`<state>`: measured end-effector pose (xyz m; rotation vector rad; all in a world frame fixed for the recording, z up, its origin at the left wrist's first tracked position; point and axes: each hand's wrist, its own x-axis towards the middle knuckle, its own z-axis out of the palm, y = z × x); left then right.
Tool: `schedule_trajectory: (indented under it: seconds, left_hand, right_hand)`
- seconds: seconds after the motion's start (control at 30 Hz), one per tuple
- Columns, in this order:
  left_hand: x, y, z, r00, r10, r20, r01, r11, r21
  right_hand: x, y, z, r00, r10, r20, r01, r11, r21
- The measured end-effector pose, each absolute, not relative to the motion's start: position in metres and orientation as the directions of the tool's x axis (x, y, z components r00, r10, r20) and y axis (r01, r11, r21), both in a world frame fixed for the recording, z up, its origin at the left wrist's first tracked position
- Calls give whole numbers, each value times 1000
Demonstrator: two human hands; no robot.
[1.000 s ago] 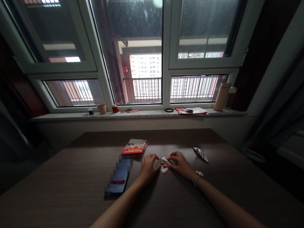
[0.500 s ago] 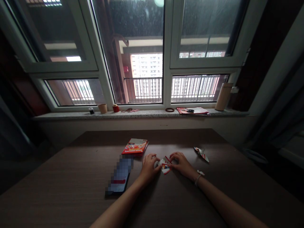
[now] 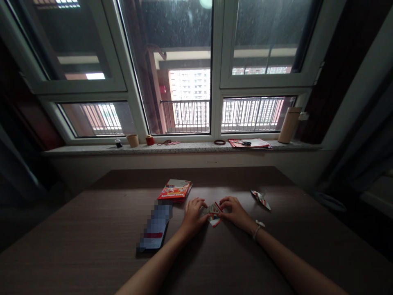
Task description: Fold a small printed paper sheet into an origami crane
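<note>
A small piece of folded printed paper (image 3: 215, 209), white with red edges, lies on the table between my two hands. My left hand (image 3: 194, 214) grips its left side, thumb on the near part and fingers curved over the far side. On the right side my right hand (image 3: 232, 209) pinches the paper between thumb and fingers. The fingertips cover parts of the folds, so the exact shape is hard to make out. A white band circles my right wrist.
Left of my hands lie a stack of red printed paper (image 3: 176, 190) and a phone (image 3: 156, 227). A folded paper piece (image 3: 260, 200) rests to the right on the brown table (image 3: 92, 229). The windowsill (image 3: 190, 146) holds a paper cup (image 3: 133, 141), scissors (image 3: 246, 143) on papers, and a flask (image 3: 289, 125).
The upper part of the paper between my hands has shifted slightly and shows a flatter, greyer face. Both hands have barely moved.
</note>
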<state>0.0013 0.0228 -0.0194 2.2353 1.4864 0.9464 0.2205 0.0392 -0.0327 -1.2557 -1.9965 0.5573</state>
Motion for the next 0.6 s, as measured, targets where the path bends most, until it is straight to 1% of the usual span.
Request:
schedule_trajectory:
  seconds: [0.1,0.2,0.27,0.33,0.4,0.47,0.53,0.6]
  left_hand:
    - [1,22,-19,221,903,369,705,-410,579]
    - [0,24,-21,206,900,384,699,-410,586]
    - [0,25,-23,204,899,387,700,-411,584]
    - [0,26,-24,197,899,391,705,-408,581]
    - [1,25,-24,195,897,396,706,-408,578]
    - [1,25,-23,194,896,399,707,-410,576]
    - [1,23,-21,197,896,399,710,-411,572]
    - [2,23,-21,208,896,392,716,-413,564]
  right_hand:
    - [220,38,-29,-257,898,357,547,439,-713]
    - [220,35,-23,-135,901,413,512,420,-749]
    - [222,33,-17,-43,866,499,538,441,-718]
    - [224,30,-12,3,791,611,609,483,-629]
    - [224,27,-7,-39,734,678,692,509,-511]
    - [223,24,-6,-141,722,678,745,528,-407]
    - [221,24,-8,-262,735,625,758,558,-338]
    - [219,25,-13,-366,752,547,741,592,-318]
